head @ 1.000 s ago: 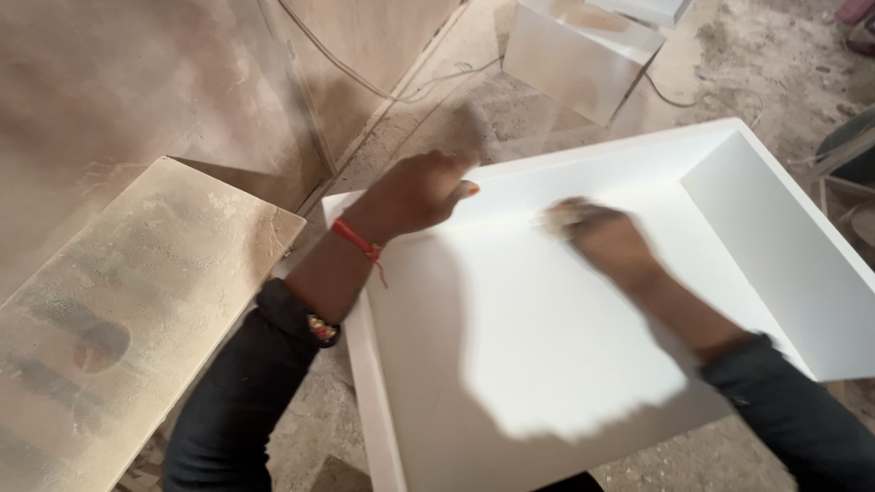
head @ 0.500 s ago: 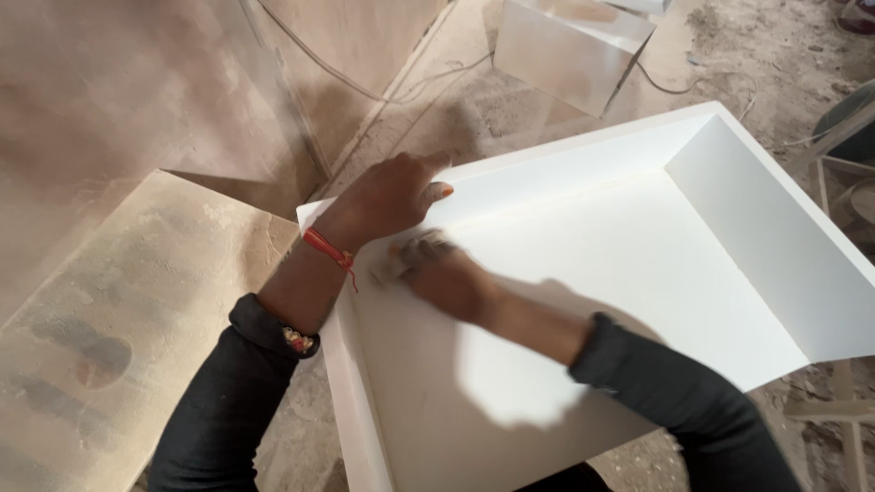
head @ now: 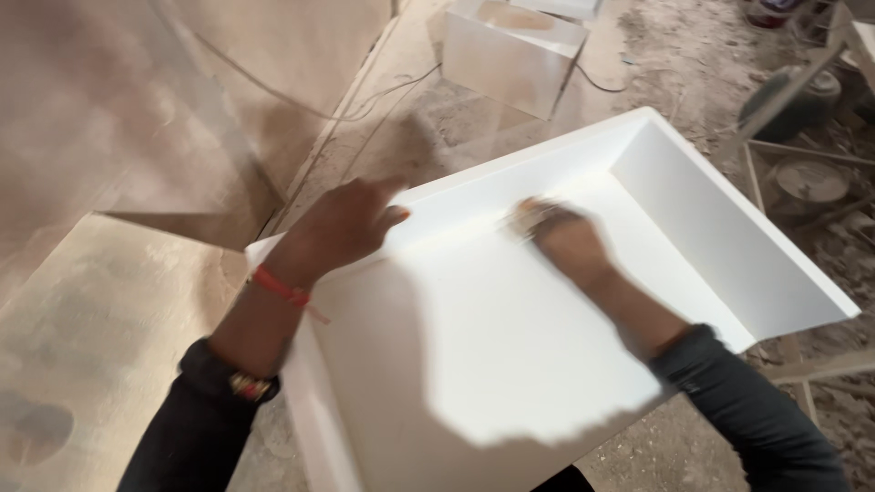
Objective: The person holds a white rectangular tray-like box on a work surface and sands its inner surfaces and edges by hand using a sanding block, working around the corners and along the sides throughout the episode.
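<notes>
A large shallow white tray [head: 729,239] with raised walls lies tilted in front of me. My left hand [head: 342,228] grips its far-left rim; a red thread is tied round the wrist. My right hand [head: 570,246] is blurred with motion and presses down on the tray's inner floor close to the far wall. A small greyish piece [head: 533,214] shows under its fingertips, too blurred to tell what it is. Both forearms wear dark sleeves.
A pale dusty board [head: 91,319] lies at the left. A second white box [head: 510,59] stands behind the tray on the dusty floor, with a thin cable [head: 365,100] running past it. Round metal parts [head: 807,178] and wooden slats [head: 820,364] are at the right.
My right hand swept from the tray's middle to the left near my left hand, and is now back toward the middle by the far wall. The left hand stays on the rim.
</notes>
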Motion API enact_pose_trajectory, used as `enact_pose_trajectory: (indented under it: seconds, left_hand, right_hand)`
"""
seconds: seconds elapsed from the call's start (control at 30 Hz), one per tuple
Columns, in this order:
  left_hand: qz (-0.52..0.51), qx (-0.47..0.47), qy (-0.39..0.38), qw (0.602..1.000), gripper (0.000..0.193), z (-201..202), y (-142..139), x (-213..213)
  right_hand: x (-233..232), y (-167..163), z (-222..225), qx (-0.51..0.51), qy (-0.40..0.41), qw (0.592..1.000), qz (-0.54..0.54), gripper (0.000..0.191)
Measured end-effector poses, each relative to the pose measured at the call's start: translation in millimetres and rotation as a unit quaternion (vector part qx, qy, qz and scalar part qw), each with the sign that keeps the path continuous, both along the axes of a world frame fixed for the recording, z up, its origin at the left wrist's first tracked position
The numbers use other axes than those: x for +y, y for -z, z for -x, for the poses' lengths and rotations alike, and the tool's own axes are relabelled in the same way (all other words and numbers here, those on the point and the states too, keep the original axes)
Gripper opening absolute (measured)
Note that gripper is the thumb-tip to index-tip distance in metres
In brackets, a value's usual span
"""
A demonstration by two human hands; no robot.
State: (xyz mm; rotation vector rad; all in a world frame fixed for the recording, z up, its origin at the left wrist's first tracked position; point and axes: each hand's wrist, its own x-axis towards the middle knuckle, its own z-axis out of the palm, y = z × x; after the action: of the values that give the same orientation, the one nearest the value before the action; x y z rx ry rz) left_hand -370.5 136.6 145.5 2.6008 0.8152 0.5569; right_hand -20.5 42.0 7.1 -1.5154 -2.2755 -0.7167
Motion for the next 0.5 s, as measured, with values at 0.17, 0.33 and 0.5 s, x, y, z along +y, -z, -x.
enact_pose_trajectory:
  seconds: [0.17,0.33,0.5]
  left_hand:
    - [0.043,0.035,-0.049,0.997,0.024,13.2,-7.6,-9.7]
    - [0.046,0.044,-0.041,0.997,0.024,9.1,-5.7,-6.7]
    - [0.039,0.059,-0.045,0.996,0.025,12.2,1.4,0.7]
  right_hand:
    - [-5.7,8.2,40.9,0.07,0.03,0.988,0.135,0.03]
    - [17.1,-25.8,-26.6,-0.067,0.18,0.964,0.187,0.039]
    - [11.4,30.1,28.4,0.15,-0.056,0.984,0.081,0.026]
